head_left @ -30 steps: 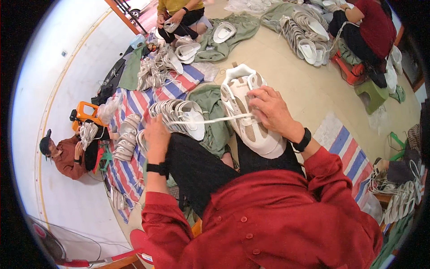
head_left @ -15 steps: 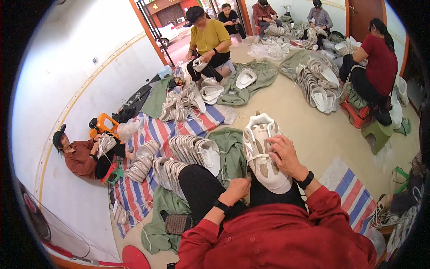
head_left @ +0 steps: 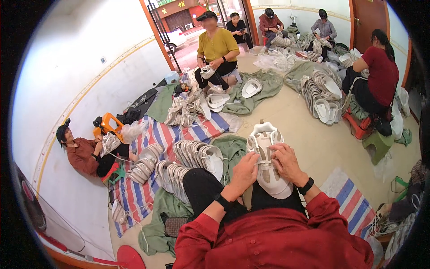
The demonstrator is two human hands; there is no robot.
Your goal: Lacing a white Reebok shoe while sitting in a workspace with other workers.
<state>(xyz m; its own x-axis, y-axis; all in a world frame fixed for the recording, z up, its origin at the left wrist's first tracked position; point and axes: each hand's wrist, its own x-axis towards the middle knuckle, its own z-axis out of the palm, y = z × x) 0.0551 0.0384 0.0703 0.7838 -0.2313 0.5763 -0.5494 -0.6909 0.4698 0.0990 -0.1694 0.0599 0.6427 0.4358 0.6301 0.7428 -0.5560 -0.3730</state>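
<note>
A white and beige shoe upper (head_left: 269,184) rests on my lap over the dark trousers, its heel opening pointing away from me. A pale shoelace (head_left: 265,161) runs across its middle. My left hand (head_left: 243,174) is closed in a pinch at the left edge of the upper, by the lace; whatever sits between its fingertips is too small to make out. From the right, my right hand (head_left: 286,164) curls over the upper, with thumb and bent fingers gripping it at the lace opening. Both wrists carry dark bands.
Stacked shoe uppers (head_left: 197,154) lie to the left of my knees, near a striped sheet (head_left: 139,197) and green cloth (head_left: 165,215). More uppers (head_left: 320,92) are piled at the right. Several people sit around the room. A green stool (head_left: 377,145) stands at the right.
My left hand has risen from beside my thigh to the left edge of the shoe upper. The right hand stays on the upper, its fingers shifted slightly. My view has tilted a little.
</note>
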